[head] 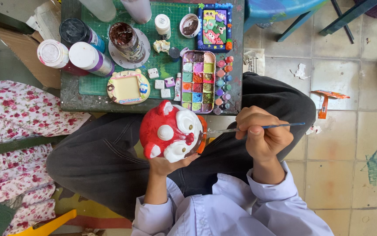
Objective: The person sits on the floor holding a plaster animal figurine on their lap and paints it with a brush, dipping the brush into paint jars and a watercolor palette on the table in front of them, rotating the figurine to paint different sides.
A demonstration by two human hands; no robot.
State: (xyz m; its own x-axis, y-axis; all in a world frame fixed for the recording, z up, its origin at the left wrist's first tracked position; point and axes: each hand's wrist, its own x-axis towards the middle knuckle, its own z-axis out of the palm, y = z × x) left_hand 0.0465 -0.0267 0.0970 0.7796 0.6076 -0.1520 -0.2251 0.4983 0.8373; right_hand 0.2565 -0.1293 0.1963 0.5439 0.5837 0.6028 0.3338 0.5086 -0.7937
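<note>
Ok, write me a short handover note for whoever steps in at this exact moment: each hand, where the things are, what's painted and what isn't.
Left hand: cups the red-and-white figurine from below, held over the lap.
Right hand: pinches a thin blue-handled brush, tip pointing at the figurine's orange edge; contact cannot be told.
On the table: paint palette with a row of small pots beside it, a jar of brown paint, several big bottles, a yellow frame piece, a colourful painted frame.
Done: figurine mostly red, with white eyes and muzzle.
Left: the hidden side cannot be judged.
</note>
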